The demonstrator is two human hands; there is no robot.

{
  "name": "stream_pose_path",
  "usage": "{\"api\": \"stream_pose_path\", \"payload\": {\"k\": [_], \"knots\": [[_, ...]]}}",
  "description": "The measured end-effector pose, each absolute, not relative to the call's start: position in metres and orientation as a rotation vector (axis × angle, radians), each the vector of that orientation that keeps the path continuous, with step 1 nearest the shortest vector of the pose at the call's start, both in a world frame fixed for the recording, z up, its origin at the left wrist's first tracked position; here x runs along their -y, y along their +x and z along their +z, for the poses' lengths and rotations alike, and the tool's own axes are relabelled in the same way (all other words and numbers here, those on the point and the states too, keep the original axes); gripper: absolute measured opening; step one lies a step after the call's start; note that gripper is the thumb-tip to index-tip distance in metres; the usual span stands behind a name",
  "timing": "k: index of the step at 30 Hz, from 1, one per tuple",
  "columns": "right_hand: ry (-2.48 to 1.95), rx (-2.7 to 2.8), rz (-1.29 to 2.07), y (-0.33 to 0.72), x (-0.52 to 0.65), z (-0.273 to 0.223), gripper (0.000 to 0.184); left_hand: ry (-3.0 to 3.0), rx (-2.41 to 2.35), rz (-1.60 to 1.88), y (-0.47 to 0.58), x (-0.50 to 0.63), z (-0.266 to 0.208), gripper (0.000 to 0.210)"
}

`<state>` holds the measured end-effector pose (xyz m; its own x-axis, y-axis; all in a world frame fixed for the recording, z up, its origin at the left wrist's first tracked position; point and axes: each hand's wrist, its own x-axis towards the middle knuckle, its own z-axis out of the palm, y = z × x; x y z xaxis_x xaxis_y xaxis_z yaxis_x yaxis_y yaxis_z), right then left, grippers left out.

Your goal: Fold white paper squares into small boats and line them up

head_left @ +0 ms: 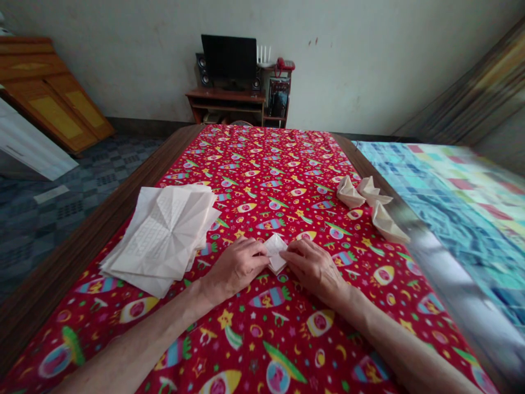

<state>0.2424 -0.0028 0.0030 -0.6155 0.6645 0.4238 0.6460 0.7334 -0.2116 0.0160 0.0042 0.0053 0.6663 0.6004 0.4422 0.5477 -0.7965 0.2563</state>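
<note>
A small diamond-shaped piece of folded paper [276, 245] lies on the red patterned cloth between my hands. My left hand [241, 260] grips its left corner with thumb and fingers. On the opposite corner, the fingers of my right hand [315, 268] are pinched together. My fingers cover both side corners of the paper. To the left sits a stack of creased paper sheets [168, 235], the top one showing fold lines that radiate from its centre. Three folded paper shapes [388, 221] with pointed ends stand near the right edge of the cloth.
The cloth [262, 164] covers a dark wooden table [135, 178]. Beyond its far end is a desk [225, 97] with a monitor [229, 57], speakers and a red telephone [285, 64]. A bed with a patterned cover [430, 197] adjoins the right; a wooden cabinet [61, 98] stands left.
</note>
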Motion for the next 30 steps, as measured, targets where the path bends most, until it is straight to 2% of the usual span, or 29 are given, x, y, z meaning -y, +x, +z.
{"api": "stream_pose_path", "payload": {"k": [6, 14, 22, 24, 28, 30], "knots": [[-0.983, 2.41, 0.116, 0.242, 0.002, 0.003, 0.022, 2.587, -1.101, 0.887, 0.018, -0.005, 0.0, 0.007], [-1.093, 2.183, 0.484, 0.241, 0.0, 0.001, 0.017, 2.37, -1.169, 0.973, 0.018, -0.01, -0.01, 0.006], [-1.02, 2.436, 0.141, 0.245, -0.001, 0.002, 0.019, 2.358, -1.153, 0.903, 0.013, -0.01, -0.011, 0.006], [-0.987, 2.505, 0.075, 0.245, -0.001, 0.005, 0.021, 2.4, -1.153, 0.836, 0.011, -0.008, -0.007, 0.014], [-0.961, 2.599, -0.035, 0.244, -0.001, 0.009, 0.024, 2.656, -1.151, 0.572, 0.013, -0.004, 0.006, 0.05], [-0.978, 2.598, -0.036, 0.243, 0.0, 0.009, 0.023, 2.781, -1.084, 0.471, 0.016, -0.003, 0.011, 0.05]]}}
